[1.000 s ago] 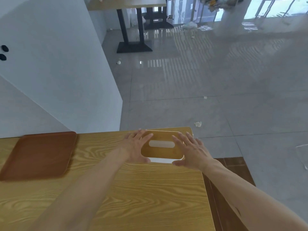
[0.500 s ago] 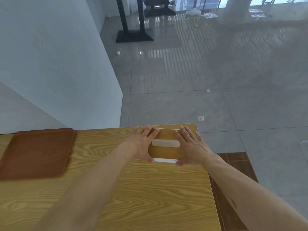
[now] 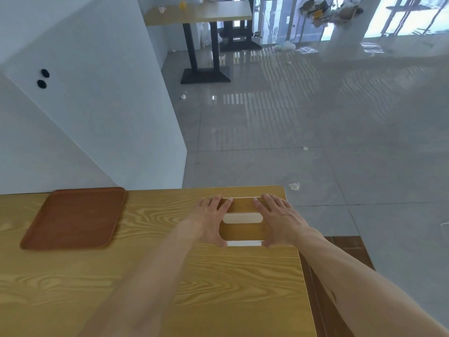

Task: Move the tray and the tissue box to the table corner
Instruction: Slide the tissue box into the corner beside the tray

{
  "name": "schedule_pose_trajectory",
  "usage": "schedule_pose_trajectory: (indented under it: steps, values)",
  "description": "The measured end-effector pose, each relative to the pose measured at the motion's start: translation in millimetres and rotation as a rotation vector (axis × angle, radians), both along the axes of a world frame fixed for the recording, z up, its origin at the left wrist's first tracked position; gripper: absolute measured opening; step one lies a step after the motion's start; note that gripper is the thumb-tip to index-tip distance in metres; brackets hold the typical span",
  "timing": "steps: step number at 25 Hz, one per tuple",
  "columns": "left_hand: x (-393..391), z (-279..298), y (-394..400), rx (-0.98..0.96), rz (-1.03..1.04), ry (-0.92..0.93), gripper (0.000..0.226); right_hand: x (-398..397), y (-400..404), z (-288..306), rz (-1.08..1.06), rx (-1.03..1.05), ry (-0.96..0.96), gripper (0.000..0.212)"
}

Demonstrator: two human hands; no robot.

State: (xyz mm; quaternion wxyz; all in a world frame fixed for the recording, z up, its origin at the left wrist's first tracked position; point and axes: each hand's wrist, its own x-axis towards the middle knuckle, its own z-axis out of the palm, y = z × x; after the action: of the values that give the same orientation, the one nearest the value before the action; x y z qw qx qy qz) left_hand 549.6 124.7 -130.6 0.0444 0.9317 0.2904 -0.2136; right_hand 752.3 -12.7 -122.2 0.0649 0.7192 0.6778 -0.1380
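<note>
A tissue box (image 3: 243, 231) with a wood-coloured lid, a white slot and a white base sits at the far right corner of the wooden table (image 3: 218, 288). My left hand (image 3: 209, 220) clasps its left end and my right hand (image 3: 279, 220) clasps its right end, fingers laid over the lid. A brown tray (image 3: 73, 217) lies flat at the table's far left edge, away from both hands.
A white wall (image 3: 97, 105) rises just behind the table's left part. Beyond the far edge lies a grey tiled floor (image 3: 291, 142) with scraps of paper. A brown wooden seat (image 3: 340, 263) shows past the table's right edge. Another table (image 3: 201, 13) stands far back.
Both hands have slid the tissue box a little farther toward the far right corner, and closed in tighter on its ends. The tray has stayed put.
</note>
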Motion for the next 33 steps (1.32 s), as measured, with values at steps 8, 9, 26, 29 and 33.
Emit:
schedule_pose_trajectory:
  steps: [8, 9, 26, 29, 33]
  values:
    - [-66.1, 43.8, -51.9, 0.064, 0.027, -0.104, 0.127, -36.0, -38.3, 40.5, 0.152, 0.118, -0.037, 0.124]
    - [-78.5, 46.8, -59.4, 0.093, 0.027, -0.109, 0.127, -43.4, -43.1, 42.3, 0.171, 0.137, -0.039, 0.124]
    - [-434.5, 71.2, -195.3, 0.195, 0.364, -0.191, 0.124, -356.9, -73.2, 67.3, 0.580, 0.150, -0.015, 0.124]
    - [-505.5, 73.2, -227.2, 0.200, 0.457, -0.195, 0.122, -425.6, -74.2, 68.2, 0.694, 0.139, -0.002, 0.123]
    - [-586.6, 77.0, -269.6, 0.241, 0.560, -0.225, 0.118, -509.1, -73.3, 67.7, 0.828, 0.144, 0.011, 0.123]
